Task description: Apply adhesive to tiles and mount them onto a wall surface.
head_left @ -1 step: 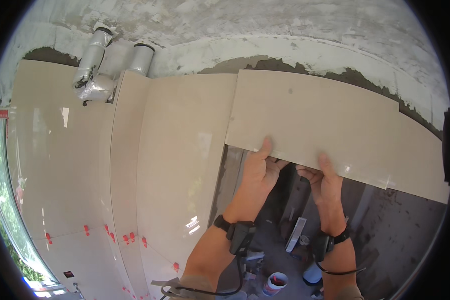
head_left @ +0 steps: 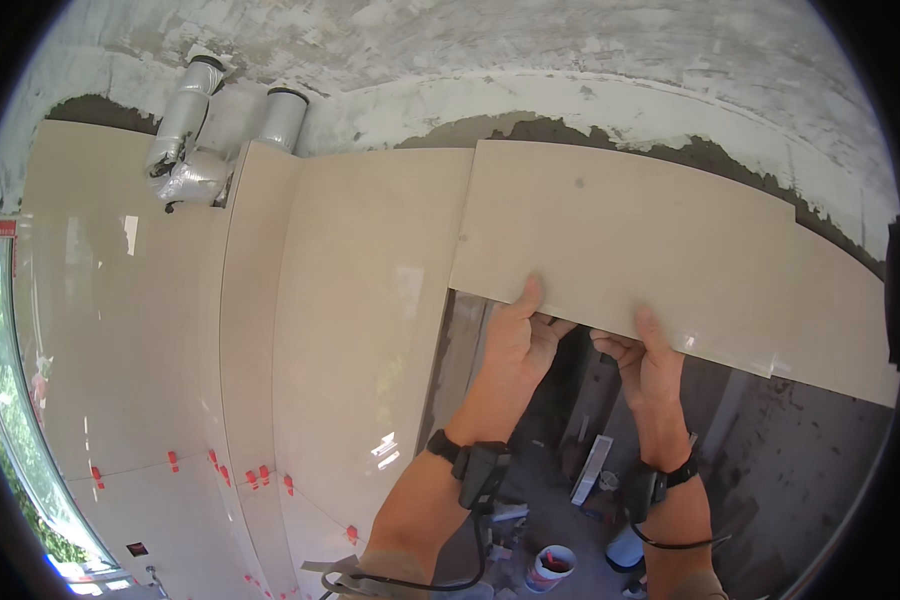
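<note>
A large beige tile [head_left: 620, 230] spans the upper right of the wall, its top edge against rough dark mortar. My left hand [head_left: 525, 330] grips its lower edge, thumb on the glossy face and fingers curled underneath. My right hand [head_left: 645, 355] holds the same edge farther right, thumb also on the face and fingers bent below. Another beige tile [head_left: 840, 310] sits at the right end, with a slight step between the edges. A taller beige tile [head_left: 355, 300] stands directly to the left. Below the held edge is a dark opening. Both wrists carry black strapped devices.
Foil-wrapped pipes [head_left: 180, 130] run at the upper left beside a tiled column [head_left: 250, 290]. Red clips [head_left: 264, 473] line the lower tile joints. A window [head_left: 0, 360] is at the far left. A white bucket [head_left: 552, 566] and scattered items stand on the dusty floor [head_left: 510, 580] below.
</note>
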### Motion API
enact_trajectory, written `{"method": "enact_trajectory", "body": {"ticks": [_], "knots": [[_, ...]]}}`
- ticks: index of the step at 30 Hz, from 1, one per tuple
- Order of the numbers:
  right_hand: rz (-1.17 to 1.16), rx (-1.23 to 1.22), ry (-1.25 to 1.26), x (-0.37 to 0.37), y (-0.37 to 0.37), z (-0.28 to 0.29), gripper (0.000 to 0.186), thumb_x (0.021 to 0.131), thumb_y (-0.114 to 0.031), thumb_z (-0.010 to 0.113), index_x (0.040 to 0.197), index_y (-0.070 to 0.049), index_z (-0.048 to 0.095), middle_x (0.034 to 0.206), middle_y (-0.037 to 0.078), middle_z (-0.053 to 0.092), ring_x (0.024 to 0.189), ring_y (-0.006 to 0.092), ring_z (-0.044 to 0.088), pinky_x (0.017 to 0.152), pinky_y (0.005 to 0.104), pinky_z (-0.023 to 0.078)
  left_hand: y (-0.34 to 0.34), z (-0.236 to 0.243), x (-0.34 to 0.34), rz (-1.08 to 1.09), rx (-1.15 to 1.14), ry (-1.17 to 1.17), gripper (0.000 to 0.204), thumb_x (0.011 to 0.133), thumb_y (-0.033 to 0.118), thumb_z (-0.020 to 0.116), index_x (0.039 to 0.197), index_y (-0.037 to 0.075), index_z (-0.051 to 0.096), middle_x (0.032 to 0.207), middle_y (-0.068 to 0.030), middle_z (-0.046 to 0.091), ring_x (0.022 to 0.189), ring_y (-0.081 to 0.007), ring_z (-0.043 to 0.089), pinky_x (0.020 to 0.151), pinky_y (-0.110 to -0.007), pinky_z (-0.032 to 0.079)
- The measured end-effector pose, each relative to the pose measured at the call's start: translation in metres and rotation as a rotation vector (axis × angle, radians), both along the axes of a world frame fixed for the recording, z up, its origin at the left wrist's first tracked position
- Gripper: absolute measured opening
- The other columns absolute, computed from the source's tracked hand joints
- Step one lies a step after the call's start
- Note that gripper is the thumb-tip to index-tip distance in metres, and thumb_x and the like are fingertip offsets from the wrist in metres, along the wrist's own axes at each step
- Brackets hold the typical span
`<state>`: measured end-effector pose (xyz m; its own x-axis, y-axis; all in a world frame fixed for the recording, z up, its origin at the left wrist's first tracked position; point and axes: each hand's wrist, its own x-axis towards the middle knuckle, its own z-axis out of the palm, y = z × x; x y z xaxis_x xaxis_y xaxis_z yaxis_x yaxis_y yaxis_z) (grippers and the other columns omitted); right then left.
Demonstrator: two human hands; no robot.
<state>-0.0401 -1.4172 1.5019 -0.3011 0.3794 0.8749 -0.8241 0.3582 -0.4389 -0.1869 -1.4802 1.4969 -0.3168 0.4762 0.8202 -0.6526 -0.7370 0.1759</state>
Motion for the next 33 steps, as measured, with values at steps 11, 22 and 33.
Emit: {"method": "enact_trajectory", "body": {"ticks": [11, 22, 33], "knots": [[0.014, -0.027, -0.010, -0.007, -0.003, 0.003, 0.033, 0.094, -0.017, 0.058, 0.119, 0.004, 0.051, 0.095, 0.019, 0.067, 0.075, 0.0274, 0.070, 0.062, 0.0321, 0.062, 0.006, 0.001, -0.011, 0.018, -0.030, -0.015, 0.041, 0.095, 0.022, 0.056, 0.132, 0.005, 0.045, 0.130, -0.0126, 0.054, 0.120, -0.0296, 0.053, 0.101, -0.054, 0.042], [0.118, -0.204, -0.040, -0.014, 0.010, 0.004, 0.040, 0.089, -0.021, 0.066, 0.122, -0.006, 0.049, 0.102, 0.014, 0.066, 0.083, 0.0264, 0.069, 0.071, 0.0373, 0.061, 0.005, 0.005, -0.007, 0.168, -0.118, -0.097, 0.038, 0.098, 0.023, 0.050, 0.129, 0.002, 0.047, 0.125, -0.0155, 0.057, 0.115, -0.0314, 0.056, 0.098, -0.051, 0.046], [0.326, -0.365, 0.150, -0.003, -0.014, -0.008, 0.039, 0.097, -0.022, 0.054, 0.122, 0.006, 0.042, 0.112, 0.016, 0.058, 0.091, 0.0247, 0.065, 0.074, 0.0342, 0.060, 0.002, 0.017, 0.007, 0.154, -0.152, -0.237, 0.035, 0.099, 0.015, 0.048, 0.131, 0.001, 0.044, 0.132, -0.0140, 0.051, 0.121, -0.0281, 0.051, 0.106, -0.051, 0.041]]}}
